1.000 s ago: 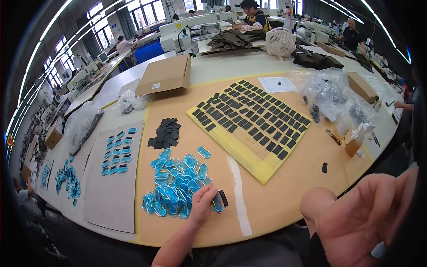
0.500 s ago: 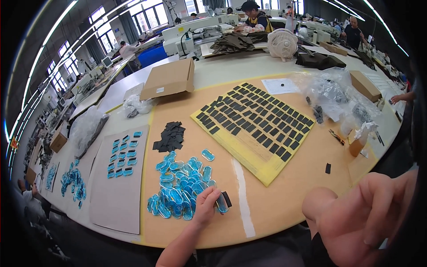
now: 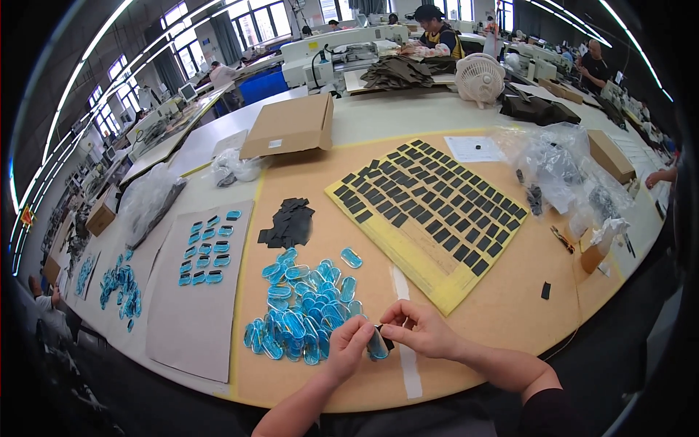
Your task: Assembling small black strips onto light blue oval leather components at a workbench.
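Near the table's front edge, my left hand (image 3: 351, 347) is closed on a blue, clear-rimmed oval piece (image 3: 376, 345). A small black fabric tab (image 3: 387, 339) sits at that oval's upper right end. My right hand (image 3: 417, 329) pinches the tab between thumb and forefinger, and the two hands almost meet. Just left of them lies a heap of blue oval pieces (image 3: 309, 313). Behind the heap is a pile of black tabs (image 3: 290, 222). A yellow board (image 3: 445, 284) with rows of black tabs lies beyond my right hand.
On the left, a grey board (image 3: 193, 328) carries rows of ovals with black tabs; more blue ovals (image 3: 121, 288) lie beside it. A cardboard box (image 3: 287, 124), white fan (image 3: 480, 79) and plastic bags (image 3: 557, 160) stand farther back. An amber bottle (image 3: 595, 256) stands at right.
My right hand has come in from the far right, close to the camera, to the oval's end and now pinches the black tab. My left hand still holds the oval.
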`<state>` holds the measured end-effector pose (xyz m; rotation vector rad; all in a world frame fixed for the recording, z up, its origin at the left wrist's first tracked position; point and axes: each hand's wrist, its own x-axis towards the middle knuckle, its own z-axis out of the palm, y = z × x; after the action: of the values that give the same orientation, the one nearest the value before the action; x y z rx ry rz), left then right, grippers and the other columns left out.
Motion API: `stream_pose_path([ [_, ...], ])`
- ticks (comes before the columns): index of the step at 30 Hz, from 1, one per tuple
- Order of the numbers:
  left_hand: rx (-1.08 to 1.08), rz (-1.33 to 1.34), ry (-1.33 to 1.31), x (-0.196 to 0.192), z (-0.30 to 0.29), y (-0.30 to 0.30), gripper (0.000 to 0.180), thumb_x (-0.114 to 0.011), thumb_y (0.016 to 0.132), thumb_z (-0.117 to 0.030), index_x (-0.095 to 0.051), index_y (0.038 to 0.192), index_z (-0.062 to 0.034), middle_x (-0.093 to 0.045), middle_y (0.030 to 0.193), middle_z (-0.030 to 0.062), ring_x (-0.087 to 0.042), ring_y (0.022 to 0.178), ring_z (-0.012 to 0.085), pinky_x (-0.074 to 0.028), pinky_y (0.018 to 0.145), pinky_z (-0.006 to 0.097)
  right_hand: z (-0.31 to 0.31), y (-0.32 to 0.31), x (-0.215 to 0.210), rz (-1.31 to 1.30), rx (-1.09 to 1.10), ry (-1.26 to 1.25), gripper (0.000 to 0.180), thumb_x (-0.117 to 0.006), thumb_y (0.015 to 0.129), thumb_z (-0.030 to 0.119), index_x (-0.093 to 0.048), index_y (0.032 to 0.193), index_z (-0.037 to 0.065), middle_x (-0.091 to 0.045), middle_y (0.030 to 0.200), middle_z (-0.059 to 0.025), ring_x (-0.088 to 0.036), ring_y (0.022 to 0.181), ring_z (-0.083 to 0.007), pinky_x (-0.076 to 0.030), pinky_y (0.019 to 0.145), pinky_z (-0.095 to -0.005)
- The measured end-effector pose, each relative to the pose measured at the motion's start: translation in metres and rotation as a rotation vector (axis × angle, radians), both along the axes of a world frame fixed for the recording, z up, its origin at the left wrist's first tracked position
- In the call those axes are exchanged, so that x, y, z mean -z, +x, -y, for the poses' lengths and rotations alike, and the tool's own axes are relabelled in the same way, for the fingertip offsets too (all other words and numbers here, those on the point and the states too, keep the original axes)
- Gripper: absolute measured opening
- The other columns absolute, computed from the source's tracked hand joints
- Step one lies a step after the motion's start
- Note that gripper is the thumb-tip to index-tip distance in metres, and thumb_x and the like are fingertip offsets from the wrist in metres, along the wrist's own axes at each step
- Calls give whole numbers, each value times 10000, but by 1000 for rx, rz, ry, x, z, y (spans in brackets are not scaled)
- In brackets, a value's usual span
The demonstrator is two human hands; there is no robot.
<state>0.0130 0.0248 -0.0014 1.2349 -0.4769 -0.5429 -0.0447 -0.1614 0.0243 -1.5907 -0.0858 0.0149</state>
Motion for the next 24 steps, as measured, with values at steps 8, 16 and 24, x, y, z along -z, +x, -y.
stream_pose_path([
  [8,-94,144,82,3,4,1,208,-482,998,-153,-546,846,-28,-585,719,16,-538,607,59,-456,542,227,6,-3,1,-57,-166,-46,172,-652,926,196,-613,889,32,-531,732,57,-430,658,-8,-351,568,-192],
  [16,81,52,52,-6,2,-4,227,-466,1008,-176,-572,895,-9,-611,738,34,-570,620,79,-474,535,231,7,-8,14,-75,-252,142,219,-587,967,223,-579,858,32,-534,732,30,-462,682,-48,-382,606,-224],
  [24,149,-96,42,-3,4,9,276,-441,1020,-222,-589,923,-10,-610,770,42,-570,642,89,-483,510,231,15,1,24,-115,-279,155,225,-538,990,237,-581,913,30,-570,785,14,-499,744,-54,-417,678,-224],
])
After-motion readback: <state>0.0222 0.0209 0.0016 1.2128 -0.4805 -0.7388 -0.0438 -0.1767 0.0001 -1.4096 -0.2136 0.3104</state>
